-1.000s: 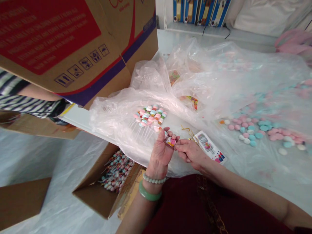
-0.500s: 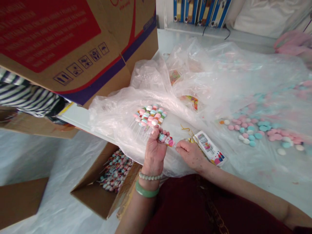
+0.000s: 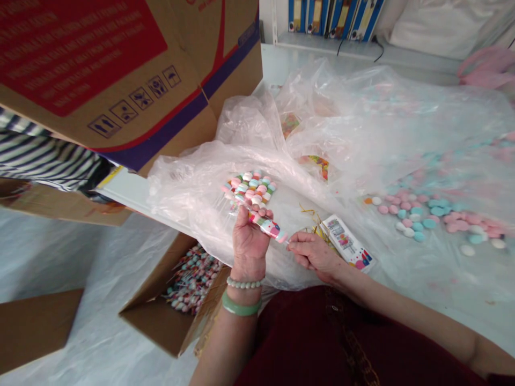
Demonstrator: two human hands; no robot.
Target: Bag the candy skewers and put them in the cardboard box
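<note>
My left hand (image 3: 250, 240), with a bead bracelet and a green bangle at the wrist, is closed around a candy stick (image 3: 270, 228) in a printed clear wrapper. Its pastel pieces show through the wrapper. At the near end, my right hand (image 3: 313, 251) pinches the thin pale tip, thumb and forefinger together. Just beyond my left fingers lies a pile of candy sticks (image 3: 252, 186) with pink, blue, white and green heads. Beside my right hand are gold twist ties (image 3: 317, 230) and a stack of printed wrappers (image 3: 346, 242).
Loose pastel candies (image 3: 418, 212) lie on plastic sheeting (image 3: 193, 174) over the table. A large carton (image 3: 177, 107) stands at the left. Below the table edge, an open box (image 3: 153, 316) holds many candy sticks. Blue binders (image 3: 336, 19) stand at the back.
My left hand has shifted slightly left and tilted, so more of the wrapped candy stick shows between my hands. My right hand has moved slightly left, still pinching the tip.
</note>
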